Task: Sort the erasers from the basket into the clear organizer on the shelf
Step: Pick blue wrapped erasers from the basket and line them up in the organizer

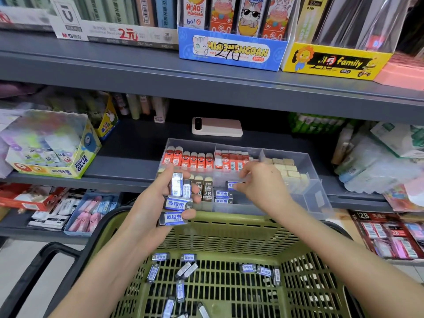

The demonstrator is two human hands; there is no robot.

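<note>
Eraser [232, 185] pinched in my right hand [261, 187], long axis crosswise, low in the organizer [309, 161], near middle cell, just ahead. Left hand [158, 203], just beside, grips a stack [177, 196]. More lie in the basket [229, 228] below.

Two arms and two hands of the person show. The left hand [158, 203] and the right hand [261, 184] are bare, with slim fingers. The left arm [110, 260] and the right arm [332, 230] are bare too, from the wrists all the way to the near edge. Both arms look thin and smooth. The back of the right hand has one small dark spot [272, 172]. The nails are too blurry to make out.
</note>
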